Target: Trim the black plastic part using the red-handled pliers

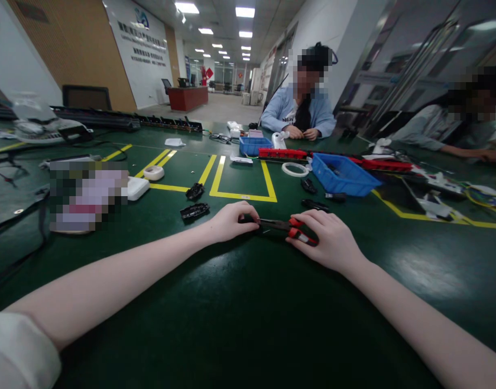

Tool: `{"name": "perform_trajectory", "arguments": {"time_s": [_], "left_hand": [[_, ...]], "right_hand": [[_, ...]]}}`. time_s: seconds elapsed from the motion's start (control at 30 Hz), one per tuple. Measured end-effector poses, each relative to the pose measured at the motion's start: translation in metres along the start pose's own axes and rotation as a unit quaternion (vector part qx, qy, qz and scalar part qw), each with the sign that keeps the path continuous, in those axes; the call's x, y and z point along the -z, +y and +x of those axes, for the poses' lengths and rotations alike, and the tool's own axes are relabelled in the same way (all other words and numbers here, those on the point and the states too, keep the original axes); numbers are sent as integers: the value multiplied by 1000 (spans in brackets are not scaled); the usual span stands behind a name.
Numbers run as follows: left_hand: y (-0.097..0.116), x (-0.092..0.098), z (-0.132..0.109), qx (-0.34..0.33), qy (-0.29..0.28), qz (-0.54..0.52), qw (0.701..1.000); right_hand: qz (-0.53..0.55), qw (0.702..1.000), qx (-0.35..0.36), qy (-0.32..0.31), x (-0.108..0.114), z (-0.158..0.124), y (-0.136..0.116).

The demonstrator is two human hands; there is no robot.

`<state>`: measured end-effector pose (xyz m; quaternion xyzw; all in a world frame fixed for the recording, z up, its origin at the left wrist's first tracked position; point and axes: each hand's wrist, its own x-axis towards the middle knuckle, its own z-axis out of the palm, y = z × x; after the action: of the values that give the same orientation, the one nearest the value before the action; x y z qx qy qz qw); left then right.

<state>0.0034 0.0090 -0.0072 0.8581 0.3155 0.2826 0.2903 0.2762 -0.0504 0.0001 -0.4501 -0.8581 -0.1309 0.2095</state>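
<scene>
My right hand [327, 237] is closed around the red handles of a pair of pliers [299, 233], whose dark jaws point left. The jaws reach the fingertips of my left hand [230, 220], which is closed in a pinch. What those fingers hold is mostly hidden; a small dark bit shows between thumb and forefinger. A tiny pale sliver [266, 232] is just below the jaws. Left of my left hand lie two black plastic parts, one nearer [194, 212] and one farther [195, 191]. More black parts [315, 205] rest beyond my right hand.
A blue bin [345, 181] with dark items stands at right, beside a white ring [295, 169]. Tape [153, 173], a white case [136, 188] and a phone-like thing [89, 200] lie left. Red strips [283, 154] stretch across the back. Two people sit across and at right.
</scene>
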Motion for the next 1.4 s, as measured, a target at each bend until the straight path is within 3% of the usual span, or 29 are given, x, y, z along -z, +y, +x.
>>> {"name": "perform_trajectory", "arguments": {"time_s": [0.2,0.4,0.63,0.93,1.1,1.4], "left_hand": [[6,2,-3,12,-17,-47,999],[7,2,-3,35,-16,-45,998],[5,0,-3,-6,-13,-6,1000],[0,1,-2,33,-25,-15,999],[0,1,-4,58,-28,-21,998],[-1,1,-5,36,-30,-35,998]], "right_hand": [[-3,999,-9,47,4,-1,7],[17,999,-1,37,4,-4,8],[25,999,7,19,8,-3,1],[38,999,10,-16,3,-2,0],[47,999,1,-9,3,-3,-2],[22,1000,14,-11,6,-1,-8]]}}
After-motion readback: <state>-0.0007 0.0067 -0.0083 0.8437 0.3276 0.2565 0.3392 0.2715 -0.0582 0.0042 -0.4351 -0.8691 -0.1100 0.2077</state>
